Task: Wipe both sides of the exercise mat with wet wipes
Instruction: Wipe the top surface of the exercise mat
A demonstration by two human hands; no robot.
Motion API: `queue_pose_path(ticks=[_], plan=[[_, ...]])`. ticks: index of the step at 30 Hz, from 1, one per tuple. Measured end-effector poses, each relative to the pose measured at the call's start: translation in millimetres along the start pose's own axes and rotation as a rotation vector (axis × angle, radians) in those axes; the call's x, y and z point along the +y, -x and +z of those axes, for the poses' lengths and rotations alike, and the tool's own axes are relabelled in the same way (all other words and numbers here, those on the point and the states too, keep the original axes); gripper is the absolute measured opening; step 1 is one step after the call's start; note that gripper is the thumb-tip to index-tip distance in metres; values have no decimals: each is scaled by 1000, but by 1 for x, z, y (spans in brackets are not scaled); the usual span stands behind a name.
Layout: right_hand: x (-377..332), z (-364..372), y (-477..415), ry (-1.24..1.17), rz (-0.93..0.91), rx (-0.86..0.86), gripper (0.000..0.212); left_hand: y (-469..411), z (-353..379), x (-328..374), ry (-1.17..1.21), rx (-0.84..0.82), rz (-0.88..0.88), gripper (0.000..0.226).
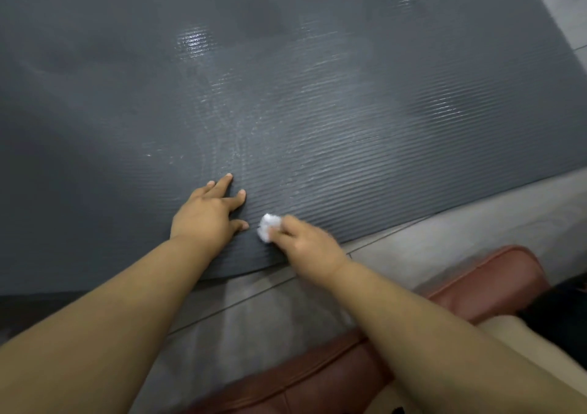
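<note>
Exercise mat (317,96), dark grey and ribbed, lies spread on the floor and fills everything ahead of the fingers and to both sides of them. Wet streaks shine on it beyond the fingertips. Grey plank floor (444,239) shows behind the right wrist, along the mat's near edge. A reddish-brown leather seat (317,375) sits nearer the person, beside the right forearm. The left hand (206,216) rests flat on the mat near that edge, fingers straight and spread, holding nothing. Just beside its thumb, the right hand (308,242) has its fingers curled round a wet wipe (269,225). The wipe is a small crumpled white wad that pokes out past the fingertips and touches the mat between the two hands.
</note>
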State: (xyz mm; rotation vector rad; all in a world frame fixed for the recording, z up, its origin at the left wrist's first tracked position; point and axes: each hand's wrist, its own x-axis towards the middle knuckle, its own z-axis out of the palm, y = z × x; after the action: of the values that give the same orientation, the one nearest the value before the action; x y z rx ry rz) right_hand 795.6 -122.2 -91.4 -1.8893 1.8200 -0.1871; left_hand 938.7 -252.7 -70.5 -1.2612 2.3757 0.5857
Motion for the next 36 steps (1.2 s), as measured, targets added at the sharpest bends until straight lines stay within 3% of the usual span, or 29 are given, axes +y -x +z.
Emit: queue_pose_path(ticks=[2, 5, 7, 9, 13, 15, 17, 20, 22, 23, 26, 30, 31, 33, 36], plan=[[42, -16, 8, 73, 236, 112, 33, 0, 1, -1, 16, -1, 1, 61], [111, -40, 29, -24, 806, 446, 28, -1, 1, -1, 21, 1, -5, 61], [106, -44, 29, -78, 956, 507, 23, -2, -1, 0, 22, -14, -11, 60], [72, -28, 21, -116, 882, 448, 20, -3, -3, 0, 16, -38, -15, 61], [-17, 23, 15, -116, 195, 75, 22, -3, -3, -3, -18, -58, 4, 62], [-17, 31, 18, -158, 28, 27, 28, -2, -4, -5, -9, -66, 12, 63], [15, 13, 23, -143, 158, 134, 27, 1, -5, -5, -4, -77, 15, 62], [81, -27, 37, -131, 649, 380, 32, 3, -7, -2, -3, -84, 4, 63], [107, -48, 47, -159, 897, 406, 37, 4, -10, 3, -16, -93, -15, 62], [111, -51, 48, -135, 937, 377, 40, 4, -11, 7, -31, -99, -24, 62], [94, -48, 45, -62, 848, 281, 42, 5, -14, 27, -64, -106, -45, 58], [80, -31, 37, 6, 238, 90, 31, 7, -10, 59, -78, -106, 23, 56], [87, -35, 36, 28, 203, 47, 29, 8, -7, 67, -96, -112, 72, 57], [110, -52, 40, 41, 349, 43, 36, 8, 0, 84, -143, -122, 167, 61], [152, -81, 58, 51, 677, 106, 63, 7, 10, 106, -223, -177, 250, 73]])
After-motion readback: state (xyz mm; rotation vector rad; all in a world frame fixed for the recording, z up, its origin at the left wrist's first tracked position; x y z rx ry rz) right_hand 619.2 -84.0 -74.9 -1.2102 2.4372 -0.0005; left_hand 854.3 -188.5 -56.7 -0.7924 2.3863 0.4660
